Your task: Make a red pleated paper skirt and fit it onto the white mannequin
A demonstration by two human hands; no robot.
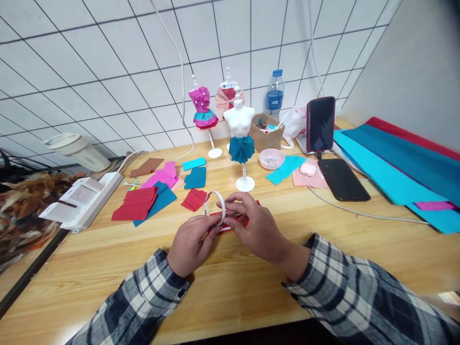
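Between my two hands a narrow roll of white tape [223,207] stands on edge, with dark print on its inner side. My left hand [192,242] pinches its lower part with thumb and forefinger. From the right, my right hand [253,225] closes thumb and fingertips at the roll's rim. A red piece of paper [226,229] with a white strip along its near edge lies under the hands, partly hidden by them. Just behind stands a white mini dress form [240,120] in a teal pleated paper skirt [241,149].
Coloured paper pieces [134,203] lie at left beside a white power strip [91,201]. Two dressed forms [203,108], a cardboard box [268,136], a pink bead bowl [272,159] and a water bottle [275,96] stand behind. Phones [343,179], a cable and long paper sheets [402,163] occupy the right.
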